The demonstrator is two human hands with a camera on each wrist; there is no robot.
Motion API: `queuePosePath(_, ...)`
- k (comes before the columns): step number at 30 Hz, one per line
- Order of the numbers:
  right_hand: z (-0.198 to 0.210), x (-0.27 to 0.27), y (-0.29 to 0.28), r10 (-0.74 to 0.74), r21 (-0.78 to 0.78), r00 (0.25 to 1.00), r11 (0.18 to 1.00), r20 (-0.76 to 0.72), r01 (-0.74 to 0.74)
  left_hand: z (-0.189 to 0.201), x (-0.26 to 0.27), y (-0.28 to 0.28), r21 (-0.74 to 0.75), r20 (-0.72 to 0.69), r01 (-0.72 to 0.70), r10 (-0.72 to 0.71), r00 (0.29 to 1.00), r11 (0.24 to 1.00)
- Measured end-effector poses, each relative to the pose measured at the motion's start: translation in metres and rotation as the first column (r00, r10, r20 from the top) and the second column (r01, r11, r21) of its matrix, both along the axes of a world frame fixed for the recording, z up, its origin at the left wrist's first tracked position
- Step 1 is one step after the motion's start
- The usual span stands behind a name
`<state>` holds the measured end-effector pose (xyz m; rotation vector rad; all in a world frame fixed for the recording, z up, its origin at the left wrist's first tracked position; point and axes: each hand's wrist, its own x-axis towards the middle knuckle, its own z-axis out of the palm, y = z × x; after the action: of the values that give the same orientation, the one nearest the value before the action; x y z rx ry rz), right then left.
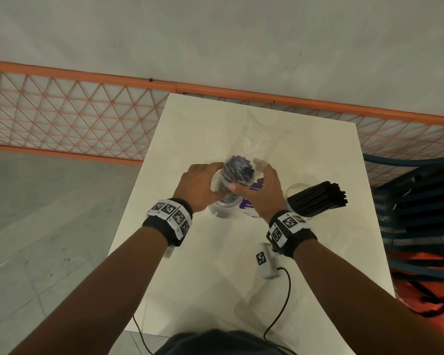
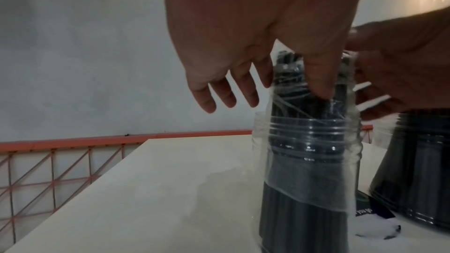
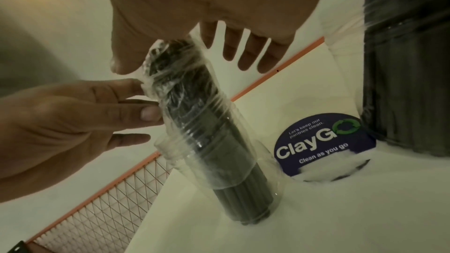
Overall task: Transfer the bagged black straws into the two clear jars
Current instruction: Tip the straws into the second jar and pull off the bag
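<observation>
A bundle of black straws (image 1: 237,170) wrapped in a clear plastic bag (image 3: 185,91) stands upright in a clear jar (image 1: 222,211) on the white table (image 1: 215,278). The bag's lower edge sits inside the jar (image 2: 311,138), and bare straws show below it. My left hand (image 1: 203,183) pinches the bag near its top with thumb (image 2: 320,86) and index finger; the other fingers hang free. My right hand (image 1: 264,185) holds the bundle's top, thumb in front and fingers behind. To the right a second clear jar (image 1: 296,211) holds loose black straws (image 1: 318,198).
A round purple "ClayGO" sticker (image 3: 324,141) lies on the table between the jars. A white tagged device (image 1: 265,261) with a black cable lies near the front. An orange mesh fence (image 1: 75,111) runs behind the table. Stacked blue and orange chairs (image 1: 420,213) stand at the right.
</observation>
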<state>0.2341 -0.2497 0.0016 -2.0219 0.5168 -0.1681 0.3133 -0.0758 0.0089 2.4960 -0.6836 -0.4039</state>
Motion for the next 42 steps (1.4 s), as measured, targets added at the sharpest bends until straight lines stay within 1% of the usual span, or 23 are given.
queuePosePath(3,0.017,0.001,-0.004,-0.030,0.025,0.996,0.999,0.082,0.028,0.004,-0.006,-0.005,0.037,0.097,0.026,-0.030,0.995,0.999)
queuePosePath(5,0.025,0.002,-0.006,-0.033,-0.002,0.996,0.999,0.084,0.033,0.005,-0.010,-0.009,0.037,0.119,0.037,-0.042,0.992,0.999)
queuePosePath(7,0.030,0.004,-0.009,-0.050,-0.039,0.996,0.998,0.070,0.053,0.002,-0.011,-0.012,0.002,0.085,0.027,-0.027,0.996,1.000)
queuePosePath(11,0.039,0.004,-0.016,-0.100,-0.105,0.992,0.989,0.079,0.108,-0.007,-0.013,-0.017,-0.162,-0.043,-0.049,0.043,0.998,0.986)
queuePosePath(14,0.047,0.001,-0.018,-0.103,-0.132,0.989,0.984,0.110,0.117,-0.016,-0.016,-0.023,-0.205,-0.083,-0.091,0.075,0.994,0.975)
queuePosePath(16,0.050,-0.001,-0.019,-0.117,-0.105,0.982,0.985,0.151,0.133,-0.020,-0.016,-0.026,-0.223,-0.087,-0.098,0.080,0.993,0.970)
queuePosePath(18,0.055,-0.002,-0.020,-0.151,-0.034,0.975,0.987,0.164,0.159,-0.021,-0.015,-0.028,-0.238,-0.096,-0.097,0.076,0.992,0.966)
queuePosePath(20,0.065,-0.005,-0.019,-0.160,0.018,0.965,0.987,0.209,0.160,-0.019,-0.013,-0.030,-0.247,-0.106,-0.103,0.078,0.991,0.964)
queuePosePath(22,0.078,-0.006,-0.022,-0.192,0.097,0.938,0.980,0.287,0.171,-0.016,-0.012,-0.030,-0.262,-0.140,-0.117,0.083,0.987,0.958)
queuePosePath(24,0.097,-0.008,-0.027,-0.242,0.209,0.900,0.962,0.363,0.175,-0.015,-0.010,-0.029,-0.274,-0.161,-0.125,0.082,0.983,0.953)
queuePosePath(25,0.106,-0.010,-0.030,-0.262,0.240,0.877,0.955,0.403,0.175,-0.015,-0.010,-0.027,-0.281,-0.163,-0.121,0.077,0.984,0.952)
queuePosePath(29,0.141,-0.019,-0.042,-0.299,0.247,0.792,0.950,0.532,0.192,-0.020,-0.009,-0.022,-0.302,-0.169,-0.118,0.069,0.983,0.946)
queuePosePath(31,0.157,-0.029,-0.048,-0.338,0.254,0.746,0.940,0.574,0.229,-0.019,-0.009,-0.023,-0.299,-0.147,-0.110,0.068,0.987,0.948)
queuePosePath(34,0.175,-0.051,-0.059,-0.419,0.296,0.686,0.907,0.594,0.298,-0.015,-0.010,-0.027,-0.317,-0.113,-0.087,0.054,0.992,0.944)
queuePosePath(37,0.185,-0.079,-0.064,-0.438,0.308,0.648,0.899,0.623,0.312,-0.010,-0.012,-0.034,-0.372,-0.106,-0.085,0.048,0.993,0.924)
queuePosePath(38,0.184,-0.090,-0.066,-0.436,0.307,0.655,0.900,0.617,0.309,-0.010,-0.013,-0.037,-0.395,-0.103,-0.091,0.054,0.993,0.914)
queuePosePath(39,0.181,-0.100,-0.069,-0.429,0.294,0.680,0.903,0.594,0.313,-0.010,-0.014,-0.039,-0.399,-0.092,-0.101,0.070,0.993,0.911)
queuePosePath(42,0.152,-0.130,-0.087,-0.388,0.217,0.798,0.922,0.461,0.322,-0.015,-0.013,-0.048,-0.342,-0.051,-0.142,0.133,0.990,0.929)
